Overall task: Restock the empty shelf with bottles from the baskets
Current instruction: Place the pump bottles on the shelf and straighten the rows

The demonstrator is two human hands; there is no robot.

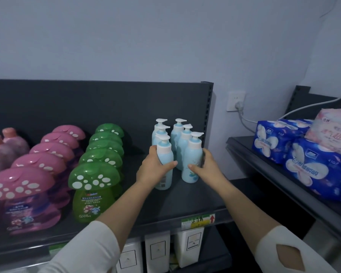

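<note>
Blue bottles (192, 156) gripped upright by left hand (156, 168) and right hand (207, 166); bare shelf (185, 203) runs to the front edge.

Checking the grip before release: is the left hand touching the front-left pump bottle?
Touching. The head view shows the left hand wrapped around the front-left pump bottle, thumb lying across its front.

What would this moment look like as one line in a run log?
left hand: grips front-left pump bottle | right hand: grips front-right pump bottle | both bottles: upright on shelf
</note>
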